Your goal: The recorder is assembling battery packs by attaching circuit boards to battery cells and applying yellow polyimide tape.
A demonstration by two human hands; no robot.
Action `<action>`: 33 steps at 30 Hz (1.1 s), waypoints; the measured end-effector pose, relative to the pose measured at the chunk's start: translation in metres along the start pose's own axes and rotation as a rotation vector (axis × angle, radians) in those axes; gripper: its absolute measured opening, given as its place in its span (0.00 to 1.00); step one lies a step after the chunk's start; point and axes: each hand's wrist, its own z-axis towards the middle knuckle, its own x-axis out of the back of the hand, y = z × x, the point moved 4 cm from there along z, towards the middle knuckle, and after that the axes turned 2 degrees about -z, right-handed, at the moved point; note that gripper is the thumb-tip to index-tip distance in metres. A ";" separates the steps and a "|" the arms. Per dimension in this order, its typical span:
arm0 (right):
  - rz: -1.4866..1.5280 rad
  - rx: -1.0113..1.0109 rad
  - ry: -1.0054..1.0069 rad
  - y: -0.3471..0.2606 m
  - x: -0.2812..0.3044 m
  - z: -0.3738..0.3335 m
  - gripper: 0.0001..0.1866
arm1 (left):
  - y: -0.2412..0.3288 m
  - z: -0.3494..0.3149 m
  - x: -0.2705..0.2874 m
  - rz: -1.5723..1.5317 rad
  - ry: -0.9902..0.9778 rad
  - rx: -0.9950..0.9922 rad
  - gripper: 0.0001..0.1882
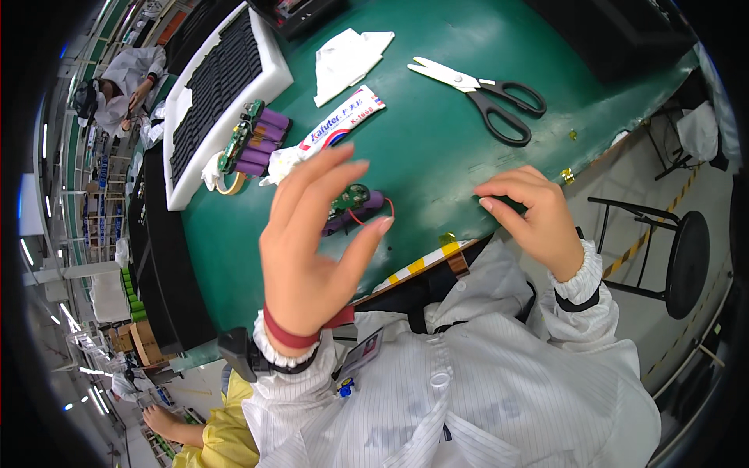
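My left hand [300, 242] is raised over the near left of the green table, fingers and thumb spread in a wide curve, nothing between them. Partly behind it lies a battery pack [373, 201] with purple cells, a green circuit board and a red wire. To the right, my right hand [538, 214] hovers near the table's front edge, its thumb and forefinger tips drawn together in a pinch. Anything held there is too small to make out. A second purple battery pack [261, 140] with a green board lies farther left, beside a roll of tape [232, 186].
Behind the hands are a white glue tube [343, 121], a white cloth [351, 58] and black-handled scissors [488, 97]. A white foam tray [273, 66] holds rows of dark pieces. Amber tape bits [568, 177] cling to the front edge. A black stool [686, 261] stands right; other people work left.
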 end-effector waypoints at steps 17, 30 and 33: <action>0.097 -0.200 0.279 0.033 0.063 -0.064 0.10 | -0.027 -0.131 -0.191 -1.348 0.103 0.654 0.27; -0.745 0.151 -0.166 0.056 0.040 0.090 0.20 | 0.014 -0.119 -0.208 -1.557 0.266 1.004 0.07; -0.779 0.026 -0.361 0.050 0.041 0.110 0.21 | 0.024 -0.120 -0.202 -1.632 0.240 1.055 0.06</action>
